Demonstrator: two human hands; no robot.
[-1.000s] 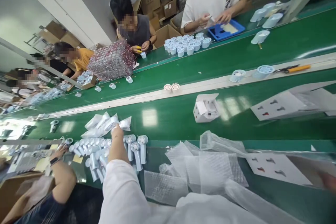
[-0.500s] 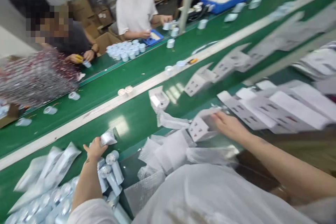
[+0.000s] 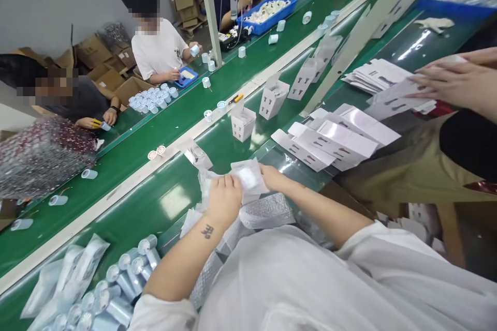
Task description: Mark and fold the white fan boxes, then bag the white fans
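My left hand (image 3: 225,197) is closed, its fingers curled over the left side of a pale white box (image 3: 249,176); what they hold is hidden under the knuckles. My right hand (image 3: 272,178) grips the right edge of this box, whose detail is washed out. Just left of my knuckles, a translucent pouch (image 3: 205,182) lies on the belt. Below my hands are bubble-wrap bags (image 3: 267,211). Beside my left forearm, light-blue cylinders (image 3: 122,279) are heaped, with filled white pouches (image 3: 83,264) farther left.
Open printed boxes (image 3: 244,123) stand along the green belt (image 3: 163,196). Flat cartons (image 3: 330,137) are stacked to the right, near a co-worker's hands (image 3: 458,80). A metal post (image 3: 349,41) rises there. People work across the belt beside a blue tray (image 3: 267,15).
My left hand has come rightward from the belt to the box at my right hand; the small wrapped piece it held is no longer visible. The view has swung right, showing a neighbour's hands.
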